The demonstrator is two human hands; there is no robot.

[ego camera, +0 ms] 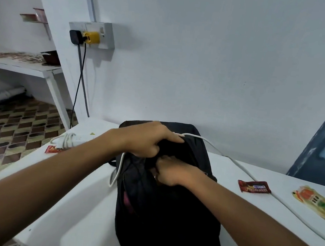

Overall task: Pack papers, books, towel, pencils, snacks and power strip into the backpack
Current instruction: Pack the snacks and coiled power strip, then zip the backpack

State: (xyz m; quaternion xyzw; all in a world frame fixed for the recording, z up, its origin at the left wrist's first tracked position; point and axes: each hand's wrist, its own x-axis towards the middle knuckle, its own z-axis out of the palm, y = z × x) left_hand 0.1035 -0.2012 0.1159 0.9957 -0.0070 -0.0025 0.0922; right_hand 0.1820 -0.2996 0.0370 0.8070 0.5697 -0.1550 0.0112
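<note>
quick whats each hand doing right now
Left hand: closed, gripping the backpack rim at its opening.
Right hand: fingers curled inside the opening; what it holds cannot be told.

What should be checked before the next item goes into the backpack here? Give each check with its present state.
1. Backpack mouth held open: ok; left hand grips the upper rim.
2. Right hand free for a pickup: not ok; its fingers are curled at the opening, inside the bag.
3. White cable clear of the opening: not ok; it runs across the rim under the left hand.
4. Power strip packed: not ok; it lies on the table, left of the bag.
5. Snacks packed: not ok; red packet and yellow packet lie to the right.
6. Room left inside: cannot tell; interior is dark.
</note>
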